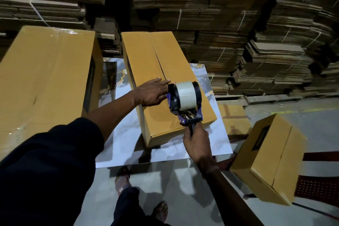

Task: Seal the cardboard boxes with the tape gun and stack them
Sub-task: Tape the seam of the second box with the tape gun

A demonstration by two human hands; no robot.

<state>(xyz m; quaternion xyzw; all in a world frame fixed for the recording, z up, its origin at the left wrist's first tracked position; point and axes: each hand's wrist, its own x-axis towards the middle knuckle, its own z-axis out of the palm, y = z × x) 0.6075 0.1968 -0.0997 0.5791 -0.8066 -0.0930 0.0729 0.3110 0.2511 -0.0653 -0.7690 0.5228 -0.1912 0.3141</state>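
A long brown cardboard box [146,57] lies on a marble-patterned table [126,139], its two top flaps meeting in an untaped seam. My left hand [152,93] rests flat on the box top near the seam, fingers straight. My right hand [197,143] grips the handle of a blue and black tape gun [185,97] with a roll of clear tape, held over the near end of the box. A bigger box [42,79] with shiny tape along its top stands at the left.
Another closed box [271,158] sits on a red plastic chair [319,185] at the right. Tall bundles of flattened cardboard [238,14] fill the background. A flat cardboard piece [233,121] lies beyond the table. My feet [122,180] stand on the glossy floor.
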